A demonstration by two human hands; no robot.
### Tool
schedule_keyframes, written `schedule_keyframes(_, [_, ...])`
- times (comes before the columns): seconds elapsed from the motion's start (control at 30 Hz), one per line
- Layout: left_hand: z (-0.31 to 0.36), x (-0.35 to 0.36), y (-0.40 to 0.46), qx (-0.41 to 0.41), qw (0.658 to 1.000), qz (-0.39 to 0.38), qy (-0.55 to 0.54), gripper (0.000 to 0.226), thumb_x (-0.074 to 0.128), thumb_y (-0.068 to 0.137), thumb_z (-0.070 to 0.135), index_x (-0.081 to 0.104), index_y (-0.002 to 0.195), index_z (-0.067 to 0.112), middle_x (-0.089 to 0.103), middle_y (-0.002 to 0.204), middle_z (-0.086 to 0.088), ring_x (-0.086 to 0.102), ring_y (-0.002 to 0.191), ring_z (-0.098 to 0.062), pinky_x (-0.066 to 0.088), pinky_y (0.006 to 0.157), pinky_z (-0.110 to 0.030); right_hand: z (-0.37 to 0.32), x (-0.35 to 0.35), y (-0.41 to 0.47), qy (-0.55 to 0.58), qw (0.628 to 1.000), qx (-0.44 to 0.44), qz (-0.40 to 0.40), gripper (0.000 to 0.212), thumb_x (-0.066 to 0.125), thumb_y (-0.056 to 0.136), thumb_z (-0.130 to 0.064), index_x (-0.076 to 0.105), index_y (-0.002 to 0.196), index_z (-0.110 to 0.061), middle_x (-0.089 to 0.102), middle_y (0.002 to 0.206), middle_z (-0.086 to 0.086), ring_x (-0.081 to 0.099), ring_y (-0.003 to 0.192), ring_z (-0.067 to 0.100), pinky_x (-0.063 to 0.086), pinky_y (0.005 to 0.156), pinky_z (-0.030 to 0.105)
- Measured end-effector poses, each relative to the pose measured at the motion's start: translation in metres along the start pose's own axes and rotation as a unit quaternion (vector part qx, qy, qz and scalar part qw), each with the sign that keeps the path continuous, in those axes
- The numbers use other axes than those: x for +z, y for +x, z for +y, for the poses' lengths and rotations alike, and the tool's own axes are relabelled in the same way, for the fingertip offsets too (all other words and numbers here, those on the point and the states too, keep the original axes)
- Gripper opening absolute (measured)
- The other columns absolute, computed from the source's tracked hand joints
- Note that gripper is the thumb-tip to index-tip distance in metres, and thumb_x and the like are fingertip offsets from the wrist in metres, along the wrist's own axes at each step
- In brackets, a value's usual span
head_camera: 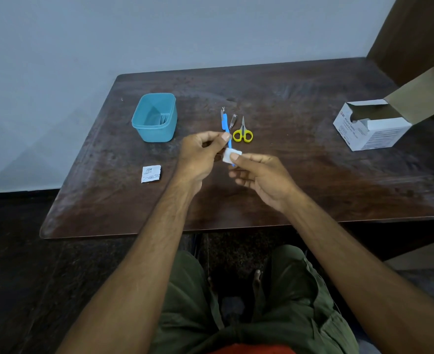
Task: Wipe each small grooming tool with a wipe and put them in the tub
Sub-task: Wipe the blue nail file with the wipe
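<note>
A dark wooden table (287, 175) fills most of the view, set against a pale wall, with the person's green-trousered legs below its near edge. At the table's right end stands a white cardboard box (372, 131) with its flap lifted open; what lies inside cannot be told through the torn opening. Toward the left stands the blue tub (144, 134), open at the top, with something pale and flat leaning against its inner wall, too dim to name.

The left hand (198, 154) is raised over the table's middle, thumb and fingers curled to pinch the blue-handled tool (225, 123), which points away from the person with its thin metal tip toward the far side. The right hand (259, 175) pinches a small white wipe (230, 155) folded round the lower part of that same handle, just beside the left hand's fingertips.

Beyond the hands, a pair of yellow-handled scissors (242, 134) lies on the table with blades pointing away, and a small metal nail clipper (233, 121) lies between it and the blue tool. Near the left hand's wrist, on the table, lies a torn white wipe sachet (151, 174) with dark print.
</note>
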State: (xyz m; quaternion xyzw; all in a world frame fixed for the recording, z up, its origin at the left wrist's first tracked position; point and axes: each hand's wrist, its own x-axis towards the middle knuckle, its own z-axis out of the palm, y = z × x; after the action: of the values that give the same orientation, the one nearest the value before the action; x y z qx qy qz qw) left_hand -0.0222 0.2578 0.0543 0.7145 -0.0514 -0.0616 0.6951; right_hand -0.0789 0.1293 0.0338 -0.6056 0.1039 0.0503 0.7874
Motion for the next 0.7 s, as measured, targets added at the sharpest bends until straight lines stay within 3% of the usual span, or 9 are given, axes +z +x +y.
schedule_keyframes(0.07, [-0.001, -0.001, -0.002, -0.011, 1.0, -0.029, -0.003, 0.012, 0.061, 0.092, 0.015, 0.071, 0.092, 0.007, 0.069, 0.075, -0.003, 0.062, 0.068, -0.01, 0.052, 0.07, -0.025, -0.003, 0.001, 0.001, 0.029, 1.0, 0.01, -0.007, 0.012, 0.062, 0.092, -0.018, 0.068, 0.084, -0.012, 0.068, 0.072, -0.002, 0.065, 0.065, 0.009, 0.048, 0.065, 0.022])
schedule_keyframes(0.13, [0.0, 0.001, -0.004, -0.019, 0.999, -0.041, -0.025, 0.014, 0.06, 0.093, 0.014, 0.07, 0.096, 0.004, 0.071, 0.08, -0.005, 0.064, 0.068, -0.009, 0.053, 0.068, -0.022, -0.008, 0.002, 0.004, 0.04, 0.999, 0.005, -0.006, 0.012, 0.062, 0.092, -0.019, 0.069, 0.087, -0.01, 0.067, 0.074, 0.0, 0.065, 0.065, 0.008, 0.048, 0.064, 0.021])
schedule_keyframes(0.27, [0.006, -0.002, 0.0, -0.025, 0.998, -0.017, -0.06, 0.013, 0.059, 0.094, 0.013, 0.071, 0.09, 0.008, 0.067, 0.07, 0.002, 0.06, 0.062, -0.006, 0.051, 0.06, -0.017, -0.005, 0.003, 0.002, 0.026, 1.0, 0.005, -0.016, 0.011, 0.063, 0.091, -0.017, 0.068, 0.088, -0.008, 0.068, 0.075, 0.001, 0.063, 0.065, 0.008, 0.048, 0.063, 0.02])
schedule_keyframes(0.37, [0.007, -0.004, 0.003, -0.022, 0.999, -0.005, -0.033, 0.014, 0.059, 0.094, 0.015, 0.071, 0.093, 0.007, 0.063, 0.074, 0.0, 0.056, 0.063, -0.004, 0.047, 0.058, -0.016, 0.005, 0.004, -0.003, 0.0, 1.0, 0.01, -0.021, 0.01, 0.064, 0.089, -0.015, 0.069, 0.085, -0.008, 0.07, 0.074, 0.001, 0.063, 0.066, 0.009, 0.048, 0.063, 0.02])
schedule_keyframes(0.53, [0.005, 0.0, -0.001, -0.036, 0.997, -0.009, -0.062, 0.013, 0.06, 0.094, 0.014, 0.07, 0.091, 0.007, 0.066, 0.071, 0.0, 0.06, 0.063, -0.009, 0.053, 0.061, -0.019, -0.006, 0.005, 0.003, 0.035, 0.999, -0.026, 0.001, 0.01, 0.065, 0.09, -0.014, 0.069, 0.086, -0.006, 0.066, 0.074, 0.002, 0.062, 0.065, 0.009, 0.048, 0.059, 0.019])
schedule_keyframes(0.7, [0.007, -0.001, 0.0, -0.032, 0.998, -0.008, -0.057, 0.014, 0.059, 0.094, 0.014, 0.069, 0.087, 0.009, 0.062, 0.067, 0.003, 0.057, 0.057, -0.003, 0.048, 0.054, -0.015, 0.005, 0.003, 0.0, 0.004, 1.0, -0.005, -0.005, 0.01, 0.066, 0.089, -0.016, 0.07, 0.087, -0.007, 0.069, 0.08, 0.005, 0.063, 0.065, 0.009, 0.048, 0.062, 0.02])
